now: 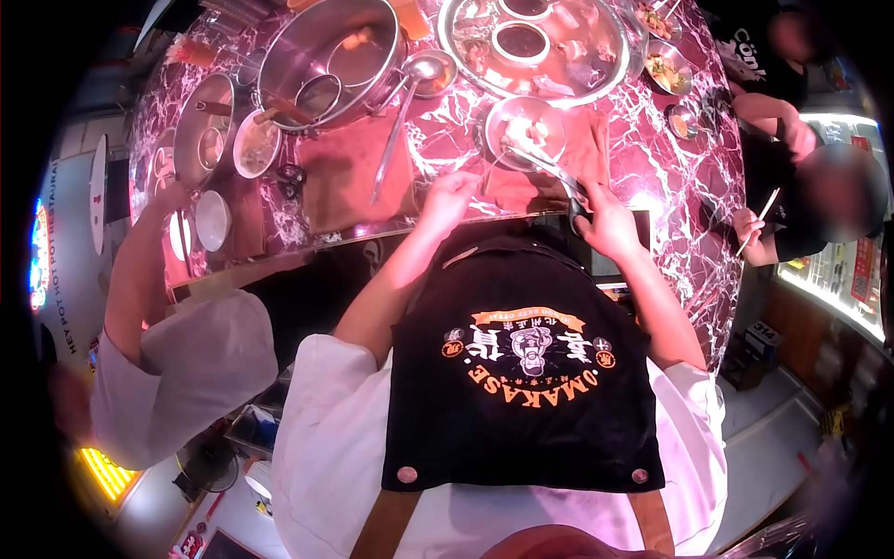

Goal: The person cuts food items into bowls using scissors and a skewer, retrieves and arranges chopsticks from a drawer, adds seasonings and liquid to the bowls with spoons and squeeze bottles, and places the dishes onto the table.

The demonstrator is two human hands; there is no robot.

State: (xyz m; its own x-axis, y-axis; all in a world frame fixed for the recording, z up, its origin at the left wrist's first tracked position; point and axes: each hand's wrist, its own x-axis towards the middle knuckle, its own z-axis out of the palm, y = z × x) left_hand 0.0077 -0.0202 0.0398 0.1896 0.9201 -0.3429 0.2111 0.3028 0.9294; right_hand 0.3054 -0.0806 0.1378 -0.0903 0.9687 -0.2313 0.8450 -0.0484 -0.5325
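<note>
My right hand [607,220] is closed around the dark handles of a pair of scissors [551,168]. The silver blades reach up and left to the near rim of a metal bowl [492,130], over pale pieces of food [533,130]. My left hand [453,197] is closed at the table's near edge, left of the bowl. Its fingertips pinch together beside a thin, pale line running to the bowl; what they hold is too small to make out. Under the bowl lies a brown cloth [589,149].
A large pot with dark dipping cups [518,45] stands behind the bowl. To the left are a deep steel pot [270,74], a ladle [396,140], and a white bowl [214,222]. A co-worker's arm [140,252] reaches in at left; a person with chopsticks [759,222] sits right.
</note>
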